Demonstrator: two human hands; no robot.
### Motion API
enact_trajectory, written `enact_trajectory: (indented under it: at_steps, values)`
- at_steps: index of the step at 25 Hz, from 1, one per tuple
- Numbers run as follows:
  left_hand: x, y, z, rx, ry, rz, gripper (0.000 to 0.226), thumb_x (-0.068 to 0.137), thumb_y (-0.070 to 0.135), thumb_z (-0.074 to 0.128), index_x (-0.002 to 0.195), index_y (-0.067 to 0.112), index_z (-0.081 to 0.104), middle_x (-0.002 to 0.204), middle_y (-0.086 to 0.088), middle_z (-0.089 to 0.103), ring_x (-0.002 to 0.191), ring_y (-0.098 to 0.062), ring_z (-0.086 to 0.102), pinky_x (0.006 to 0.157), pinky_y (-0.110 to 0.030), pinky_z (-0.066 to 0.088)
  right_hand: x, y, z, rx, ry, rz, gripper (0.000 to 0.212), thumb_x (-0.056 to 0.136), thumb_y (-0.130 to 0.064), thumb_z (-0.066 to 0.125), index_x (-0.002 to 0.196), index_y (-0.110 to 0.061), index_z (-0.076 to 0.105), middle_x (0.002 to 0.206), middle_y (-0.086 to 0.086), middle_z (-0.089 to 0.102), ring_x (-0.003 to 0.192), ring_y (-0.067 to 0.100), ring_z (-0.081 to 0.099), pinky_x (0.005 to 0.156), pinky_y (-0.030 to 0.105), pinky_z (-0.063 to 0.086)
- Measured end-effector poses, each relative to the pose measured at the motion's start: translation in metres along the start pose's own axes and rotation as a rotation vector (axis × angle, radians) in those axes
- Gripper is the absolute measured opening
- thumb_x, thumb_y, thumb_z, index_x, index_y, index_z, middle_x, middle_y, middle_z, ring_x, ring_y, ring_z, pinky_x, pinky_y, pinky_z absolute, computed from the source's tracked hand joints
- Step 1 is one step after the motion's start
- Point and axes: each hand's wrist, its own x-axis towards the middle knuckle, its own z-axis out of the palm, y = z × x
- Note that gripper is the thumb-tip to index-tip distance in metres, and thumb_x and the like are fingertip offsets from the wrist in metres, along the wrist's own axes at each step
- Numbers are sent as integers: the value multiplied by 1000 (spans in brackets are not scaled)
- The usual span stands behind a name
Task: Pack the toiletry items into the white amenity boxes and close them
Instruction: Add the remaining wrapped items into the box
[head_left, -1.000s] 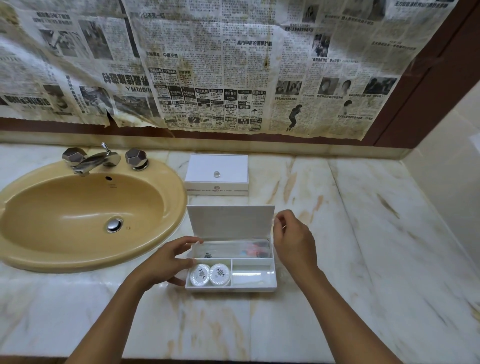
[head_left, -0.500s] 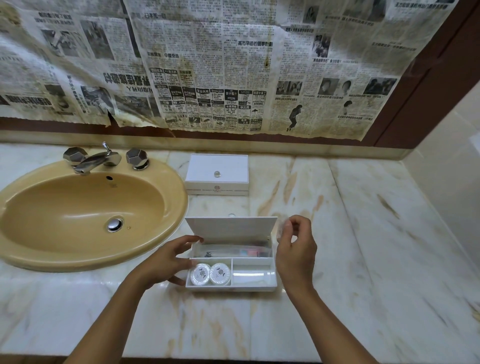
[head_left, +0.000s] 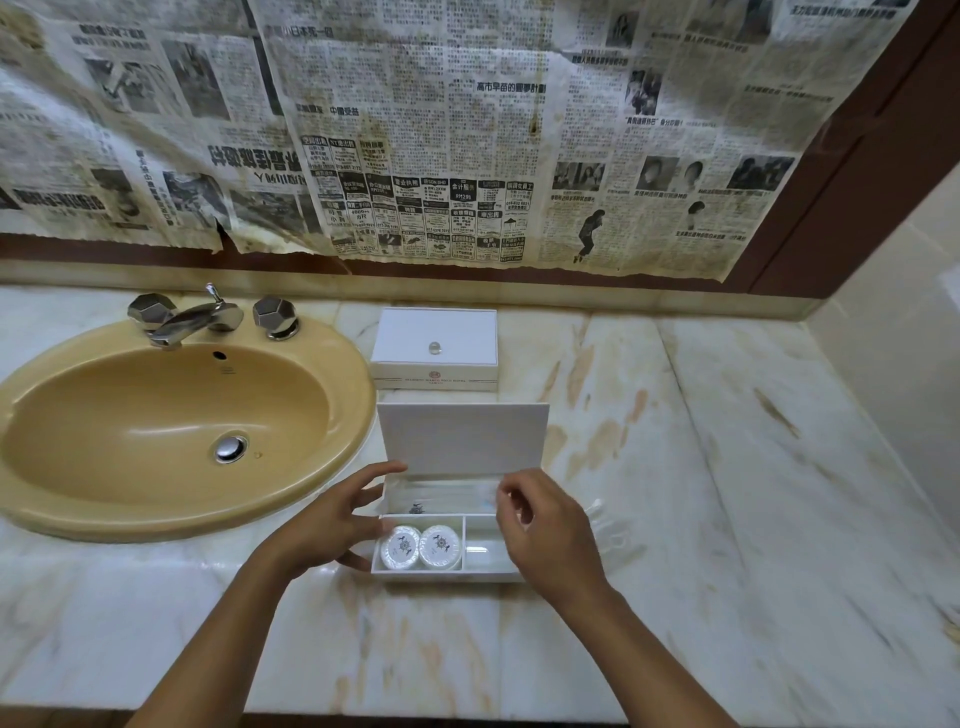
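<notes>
Head view: open white rectangular amenity box (head_left: 447, 545) on marble counter (head_left: 675, 467), hinged lid (head_left: 462, 439) raised again after dipping half a second ago; left hand (head_left: 332, 525) loose-fingered against box's left side; right hand (head_left: 550, 530) off the lid, fingers curled, empty; two round wrapped soaps (head_left: 421, 546) inside; closing probably unfinished; second closed white box (head_left: 435, 347) behind.

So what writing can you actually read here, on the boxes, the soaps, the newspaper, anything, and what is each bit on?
"RM299": an advert on the newspaper covering the wall.
"高市早苗的圓夢計劃": a headline on the same newspaper.
Closed white box: a red emblem and a line of print on its front, too small to read.
Two round soaps in the open box: dark emblems only, no legible words.
Remaining newsprint: too small or blurred.
</notes>
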Motion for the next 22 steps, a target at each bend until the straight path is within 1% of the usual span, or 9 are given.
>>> enact_trajectory:
  at_steps: [3, 6, 8, 10, 12, 15, 18, 20, 22]
  values:
    - [0, 0, 0, 9, 4, -3, 61, 90, 6, 66, 123, 56, 54, 147, 9, 45, 137, -20, 43, 72, -51, 61, -2, 2, 5, -200, -244, -48, 11, 91, -21, 53, 90, -18, 64, 86, -6, 61, 78, 14, 58, 64, 22, 40]
    - [-1, 0, 1, 29, 16, -7, 60, 91, 5, 64, 118, 58, 55, 147, 10, 45, 137, -19, 43, 69, -46, 62, 0, 4, 12, -322, -452, 48, 20, 90, -21, 49, 95, -19, 68, 93, 1, 67, 89, 20, 61, 68, 25, 41]
    - [-2, 0, 3, 37, 26, -10, 61, 90, 4, 62, 117, 58, 55, 146, 11, 46, 137, -19, 43, 68, -44, 62, 0, 3, 14, -332, -510, 116, 21, 88, -22, 49, 95, -21, 69, 95, 4, 68, 93, 22, 61, 72, 27, 45]
    - [-2, -1, 3, 35, 31, -15, 63, 90, 2, 60, 117, 58, 55, 146, 10, 46, 136, -19, 44, 68, -43, 61, 1, 1, 13, -325, -509, 125, 21, 88, -20, 46, 88, -17, 68, 89, 6, 67, 82, 23, 59, 67, 28, 44]
    - [-2, -1, 3, 33, 34, -16, 63, 90, 1, 58, 118, 58, 55, 146, 10, 46, 136, -20, 44, 67, -43, 61, 2, -2, 12, -312, -534, 120, 22, 89, -15, 43, 76, -16, 60, 78, 7, 60, 71, 23, 50, 58, 28, 37]
    - [-1, -1, 3, 30, 38, -16, 63, 90, 1, 59, 118, 57, 55, 144, 9, 48, 135, -20, 45, 67, -44, 62, 0, -3, 16, -297, -659, 139, 30, 88, -15, 40, 59, -19, 38, 73, 2, 48, 72, 24, 45, 48, 26, 24]
    - [-1, 0, 3, 31, 47, -14, 61, 90, 2, 59, 117, 56, 56, 143, 10, 49, 135, -19, 45, 67, -45, 62, -2, -1, 18, -285, -656, 136, 32, 88, -17, 41, 56, -20, 34, 68, 0, 46, 72, 24, 44, 49, 24, 25]
    - [-1, 0, 3, 31, 55, -11, 59, 90, 2, 60, 116, 55, 57, 143, 10, 50, 134, -18, 45, 68, -47, 62, 0, -5, 13, -272, -581, 103, 24, 88, -18, 43, 66, -20, 53, 75, 4, 59, 72, 24, 50, 56, 31, 36]
    - [0, 1, 4, 31, 59, -12, 58, 90, 3, 60, 115, 55, 57, 142, 9, 50, 134, -18, 45, 68, -47, 62, 4, -8, 5, -221, -450, 77, 21, 90, -19, 47, 85, -17, 67, 85, 1, 68, 78, 20, 59, 67, 29, 45]
